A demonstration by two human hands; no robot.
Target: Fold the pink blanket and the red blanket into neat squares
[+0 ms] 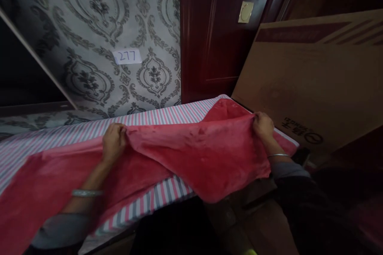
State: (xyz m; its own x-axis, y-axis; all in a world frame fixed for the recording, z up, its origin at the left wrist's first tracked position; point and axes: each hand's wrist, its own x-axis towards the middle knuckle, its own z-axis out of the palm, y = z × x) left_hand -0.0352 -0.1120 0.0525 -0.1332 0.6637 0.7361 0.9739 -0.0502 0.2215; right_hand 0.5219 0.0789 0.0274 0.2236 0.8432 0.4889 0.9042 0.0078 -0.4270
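"Start close: what are the hands doing?"

"The left hand (113, 143) and right hand (263, 126) stand well apart, fingers clenched on folds of a red fleece blanket (197, 159). A silver bangle (86, 193) circles the left wrist."

"Is that a good hold?"

"It looks sound: a firm, even pinch on each side suits soft fleece, and the cloth lifts between the fists. It lies over a striped pink-and-grey sheet (161, 117), drooping past the near edge."

"And beyond?"

"A cardboard box (311, 87) leans against a dark red wooden door (215, 32); to the left, damask wallpaper (89, 20) carries a paper label (127, 56) reading 277."
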